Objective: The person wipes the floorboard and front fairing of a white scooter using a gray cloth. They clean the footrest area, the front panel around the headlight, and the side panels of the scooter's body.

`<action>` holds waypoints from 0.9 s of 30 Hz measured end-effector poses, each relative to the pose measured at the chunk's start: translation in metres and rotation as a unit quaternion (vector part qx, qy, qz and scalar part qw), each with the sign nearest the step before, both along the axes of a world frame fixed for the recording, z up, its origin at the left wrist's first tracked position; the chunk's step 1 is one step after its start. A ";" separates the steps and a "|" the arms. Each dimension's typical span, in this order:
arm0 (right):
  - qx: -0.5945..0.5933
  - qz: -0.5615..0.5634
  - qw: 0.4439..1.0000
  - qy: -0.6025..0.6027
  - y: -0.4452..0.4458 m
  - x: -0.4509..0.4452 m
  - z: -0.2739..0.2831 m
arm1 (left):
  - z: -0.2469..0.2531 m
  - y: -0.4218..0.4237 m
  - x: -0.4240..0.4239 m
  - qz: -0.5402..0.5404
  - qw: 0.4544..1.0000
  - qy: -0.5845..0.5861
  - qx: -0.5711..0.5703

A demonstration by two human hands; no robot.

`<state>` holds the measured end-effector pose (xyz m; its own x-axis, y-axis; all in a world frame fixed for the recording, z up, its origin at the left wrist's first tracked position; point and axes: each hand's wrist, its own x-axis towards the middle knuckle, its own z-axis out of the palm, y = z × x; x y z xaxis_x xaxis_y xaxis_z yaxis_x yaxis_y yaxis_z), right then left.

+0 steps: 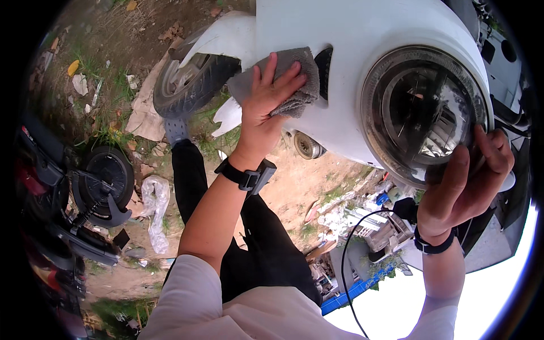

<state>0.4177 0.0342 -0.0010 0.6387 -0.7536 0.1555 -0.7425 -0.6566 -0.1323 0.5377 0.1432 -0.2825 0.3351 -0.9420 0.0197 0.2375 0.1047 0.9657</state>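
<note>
My left hand (270, 93) lies with spread fingers on a folded grey cloth (308, 68), pressing it against the white body panel (297, 25) of a vehicle, beside a dark, narrow opening (324, 72). At the right, a large round headlight (418, 110) with a clear lens and a grimy rim is set in the same panel. My right hand (471, 182) is at the lower right rim of this headlight, thumb and forefinger by its edge, with no separate object visible in it. Part of that rim is hidden behind the fingers.
A tyre (199, 85) stands at the upper left near a foot. Below the panel is a small round metal part (307, 145). Motorbikes (102, 182) stand at the left near crumpled plastic (155, 212). Piled scrap (382, 229) and a black cable (346, 255) are at the lower right.
</note>
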 end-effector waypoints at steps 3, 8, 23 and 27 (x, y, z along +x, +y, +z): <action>-0.036 0.005 0.999 -0.022 -0.001 -0.001 -0.005 | 0.000 0.036 -0.031 0.014 1.000 -0.015 0.002; -0.205 0.039 0.976 0.058 -0.022 -0.001 -0.016 | -0.024 0.098 -0.098 0.041 0.999 0.003 0.002; -0.322 0.025 0.942 -0.093 -0.002 0.016 -0.031 | 0.081 0.012 -0.117 0.274 0.957 -0.091 0.022; -0.310 0.039 0.945 -0.099 -0.008 0.012 -0.033 | 0.075 0.068 -0.183 0.204 0.951 -0.229 -0.030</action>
